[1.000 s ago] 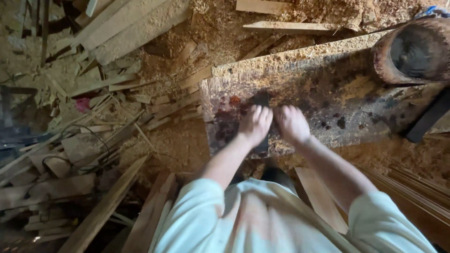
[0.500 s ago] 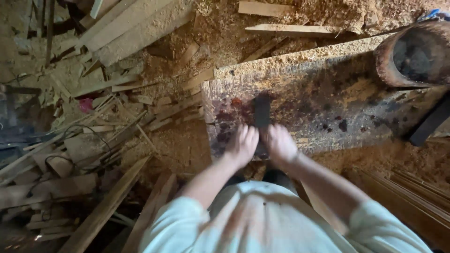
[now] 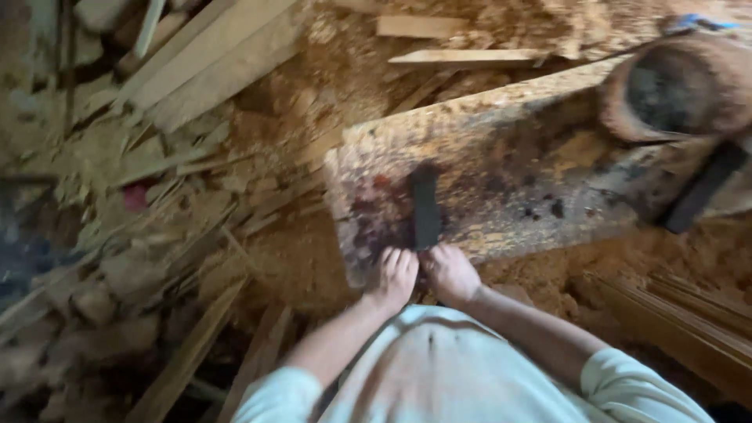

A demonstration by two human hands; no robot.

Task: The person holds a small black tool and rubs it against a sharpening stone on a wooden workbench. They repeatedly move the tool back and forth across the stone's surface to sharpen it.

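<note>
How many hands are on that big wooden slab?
2. The left hand and right hand sit side by side at the slab's near edge, at the end of a dark flat piece. None seem hidden.

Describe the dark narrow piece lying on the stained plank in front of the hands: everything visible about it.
The dark piece is a slim, near-black strip, blurred, so its material cannot be told. It lies flat on the stained wooden plank, running lengthwise away from the person. Its near end sits at the plank's near edge, where the left hand and right hand meet it with their fingertips. Reddish and dark blotches mark the plank around it.
</note>
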